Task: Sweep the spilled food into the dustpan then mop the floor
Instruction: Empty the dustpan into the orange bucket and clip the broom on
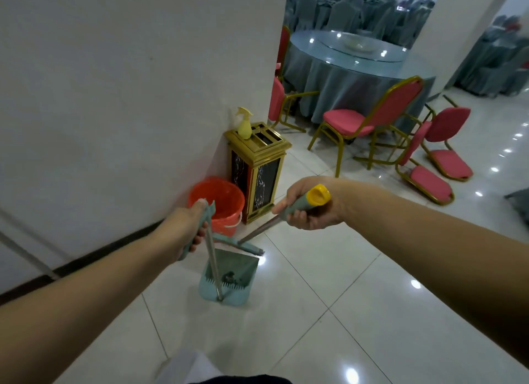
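Since the dustpan (229,280) sits on the floor just in front of the red bucket (216,203) with dark scraps already in it, sweeping looks nearly done. Left hand (187,229) grips its handle, right hand (307,205) grips the broom (252,245). Tilt the pan forward while lifting and it'll probably dump everything back out.
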Demonstrator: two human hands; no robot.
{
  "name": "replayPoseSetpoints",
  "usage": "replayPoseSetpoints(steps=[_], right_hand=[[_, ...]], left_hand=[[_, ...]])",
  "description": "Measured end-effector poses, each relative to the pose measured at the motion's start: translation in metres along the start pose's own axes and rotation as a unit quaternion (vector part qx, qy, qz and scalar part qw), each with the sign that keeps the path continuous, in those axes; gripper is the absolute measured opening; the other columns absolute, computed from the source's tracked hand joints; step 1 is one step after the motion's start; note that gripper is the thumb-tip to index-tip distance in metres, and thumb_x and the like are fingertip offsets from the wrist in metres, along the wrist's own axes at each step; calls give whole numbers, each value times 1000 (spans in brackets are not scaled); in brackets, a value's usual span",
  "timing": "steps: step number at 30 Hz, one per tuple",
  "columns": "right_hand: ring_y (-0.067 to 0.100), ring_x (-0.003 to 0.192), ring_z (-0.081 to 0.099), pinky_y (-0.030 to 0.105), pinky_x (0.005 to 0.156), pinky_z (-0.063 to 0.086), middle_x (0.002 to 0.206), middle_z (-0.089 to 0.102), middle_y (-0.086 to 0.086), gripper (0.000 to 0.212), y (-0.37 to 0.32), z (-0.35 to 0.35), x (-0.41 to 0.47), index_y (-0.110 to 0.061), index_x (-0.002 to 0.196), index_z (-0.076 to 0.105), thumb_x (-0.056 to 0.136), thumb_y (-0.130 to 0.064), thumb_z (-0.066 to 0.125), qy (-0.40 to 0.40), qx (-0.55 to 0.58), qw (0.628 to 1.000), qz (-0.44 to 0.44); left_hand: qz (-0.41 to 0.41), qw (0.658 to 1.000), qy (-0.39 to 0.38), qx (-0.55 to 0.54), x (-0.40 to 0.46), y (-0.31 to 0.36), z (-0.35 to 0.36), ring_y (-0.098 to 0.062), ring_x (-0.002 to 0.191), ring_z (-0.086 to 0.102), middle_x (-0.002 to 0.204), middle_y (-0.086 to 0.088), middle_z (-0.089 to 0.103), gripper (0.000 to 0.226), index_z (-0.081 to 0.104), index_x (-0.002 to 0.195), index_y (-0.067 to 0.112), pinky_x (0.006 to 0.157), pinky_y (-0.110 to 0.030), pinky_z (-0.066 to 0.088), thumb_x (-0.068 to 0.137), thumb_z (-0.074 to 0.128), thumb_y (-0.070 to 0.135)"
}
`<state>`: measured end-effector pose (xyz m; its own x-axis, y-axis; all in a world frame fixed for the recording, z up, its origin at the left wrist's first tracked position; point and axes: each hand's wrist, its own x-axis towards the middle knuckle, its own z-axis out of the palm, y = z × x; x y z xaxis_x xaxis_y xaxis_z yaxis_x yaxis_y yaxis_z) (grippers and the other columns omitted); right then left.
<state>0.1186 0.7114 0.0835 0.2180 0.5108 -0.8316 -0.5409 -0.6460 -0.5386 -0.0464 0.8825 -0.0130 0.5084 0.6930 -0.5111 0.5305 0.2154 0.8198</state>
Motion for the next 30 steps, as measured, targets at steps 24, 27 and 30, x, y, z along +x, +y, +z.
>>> replayPoseSetpoints(steps=[24,27,30], right_hand=[[12,43,42,13,38,32,66,56,9,22,-109,-63,115,-5,99,62,82,-17,56,42,-216,967,127],[13,40,40,13,39,28,62,54,8,18,-130,-70,130,-7,93,63,83,-17,53,36,-202,969,140],[13,37,40,12,39,29,58,54,7,19,-146,-78,140,-9,82,65,86,-18,49,32,-191,969,151]], left_hand=[[-32,982,-176,54,138,-35,140,-14,50,47,63,-1,50,36,46,70,20,48,-20,39,101,37,36],[-28,980,-182,69,165,-32,144,-13,49,50,63,-1,52,31,49,77,18,46,-21,41,101,37,34],[-44,977,-194,71,182,-23,149,-22,54,56,67,-5,57,33,59,94,9,50,-28,46,101,37,32]])
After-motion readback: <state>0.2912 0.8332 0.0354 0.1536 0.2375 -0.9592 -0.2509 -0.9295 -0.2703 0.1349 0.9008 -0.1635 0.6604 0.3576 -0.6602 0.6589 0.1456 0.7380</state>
